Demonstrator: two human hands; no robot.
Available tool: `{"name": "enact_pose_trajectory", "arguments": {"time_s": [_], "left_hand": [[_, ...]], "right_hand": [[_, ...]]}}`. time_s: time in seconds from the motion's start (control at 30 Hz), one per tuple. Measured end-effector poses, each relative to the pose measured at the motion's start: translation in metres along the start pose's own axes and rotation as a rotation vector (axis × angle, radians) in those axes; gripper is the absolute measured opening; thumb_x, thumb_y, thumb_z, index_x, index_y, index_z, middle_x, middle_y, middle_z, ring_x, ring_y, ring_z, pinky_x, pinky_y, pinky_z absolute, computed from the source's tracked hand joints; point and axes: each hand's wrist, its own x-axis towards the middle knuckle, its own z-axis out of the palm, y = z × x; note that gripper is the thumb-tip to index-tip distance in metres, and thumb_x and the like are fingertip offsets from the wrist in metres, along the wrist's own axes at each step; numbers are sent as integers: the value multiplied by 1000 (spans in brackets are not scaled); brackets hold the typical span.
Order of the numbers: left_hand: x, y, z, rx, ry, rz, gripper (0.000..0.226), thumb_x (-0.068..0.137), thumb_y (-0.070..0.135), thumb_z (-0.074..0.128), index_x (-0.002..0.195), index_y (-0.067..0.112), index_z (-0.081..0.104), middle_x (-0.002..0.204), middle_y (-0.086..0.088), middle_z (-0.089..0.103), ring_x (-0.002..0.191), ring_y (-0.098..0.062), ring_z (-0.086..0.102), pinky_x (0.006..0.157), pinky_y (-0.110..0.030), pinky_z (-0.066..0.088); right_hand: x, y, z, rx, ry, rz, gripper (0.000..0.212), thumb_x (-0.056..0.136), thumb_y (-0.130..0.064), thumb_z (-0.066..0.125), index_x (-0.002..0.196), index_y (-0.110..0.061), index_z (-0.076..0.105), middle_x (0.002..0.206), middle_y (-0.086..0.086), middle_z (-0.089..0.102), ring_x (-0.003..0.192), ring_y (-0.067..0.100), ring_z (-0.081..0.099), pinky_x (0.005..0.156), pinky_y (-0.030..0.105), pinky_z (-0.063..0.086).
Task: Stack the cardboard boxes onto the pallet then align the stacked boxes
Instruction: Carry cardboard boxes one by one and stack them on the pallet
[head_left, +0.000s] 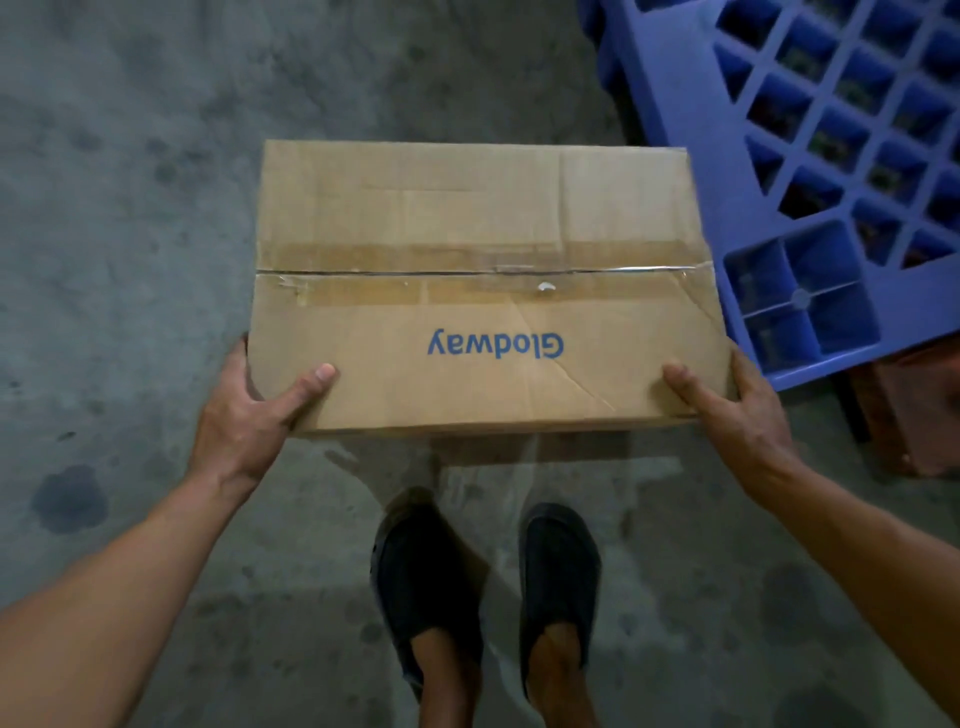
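A taped cardboard box (478, 270) with blue "Glodway" print, upside down to me, is held in front of me above the concrete floor. My left hand (249, 410) grips its near left corner, thumb on top and fingers hidden under the side. My right hand (743, 410) grips the near right corner the same way. The blue plastic grid pallet (831, 156) lies to the right and beyond the box, with nothing on the part in view.
My two feet in dark slippers (483, 587) stand on the stained concrete floor (130, 208) just below the box. A reddish-brown block (914, 415) sits under the pallet's near corner at the right edge.
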Motion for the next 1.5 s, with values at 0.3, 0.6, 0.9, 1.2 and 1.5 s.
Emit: {"name": "enact_pose_trajectory", "arguments": {"time_s": [0.3, 0.6, 0.9, 1.2, 1.5], "left_hand": [[-48, 69, -68, -283, -63, -125, 75, 57, 61, 85, 124, 48, 55, 115, 3, 70, 99, -33, 68, 49, -38, 51], [-211, 177, -194, -388, 172, -106, 105, 58, 56, 91, 147, 46, 35, 135, 10, 60, 121, -17, 60, 101, -58, 49], [-392, 228, -266, -561, 469, -104, 116, 53, 55, 90, 152, 40, 31, 138, 9, 58, 122, -13, 58, 109, -45, 45], [-573, 218, -276, -663, 712, -48, 105, 62, 44, 91, 151, 39, 34, 134, 7, 60, 114, -16, 62, 105, -47, 48], [-776, 188, -227, -769, 983, -154, 106, 64, 51, 88, 152, 48, 27, 147, 8, 45, 128, -23, 50, 105, -55, 45]], "right_hand": [[-54, -91, -59, 283, -61, -54, 104, 62, -67, 80, 152, -49, 30, 145, -2, 37, 120, 27, 56, 90, 53, 58], [-179, -217, -166, 305, -164, -200, 103, 57, -62, 85, 148, -50, 38, 142, -5, 39, 129, 28, 52, 96, 55, 55], [-289, -305, -238, 260, -398, -437, 82, 66, -59, 88, 134, -65, 43, 139, 0, 53, 116, 28, 63, 89, 49, 59], [-413, -298, -291, 238, -629, -711, 82, 70, -52, 86, 139, -58, 42, 141, -3, 47, 124, 27, 53, 98, 56, 52], [-523, -244, -313, 40, -761, -969, 85, 72, -58, 80, 146, -42, 41, 137, 1, 51, 120, 30, 56, 98, 60, 51]]}}
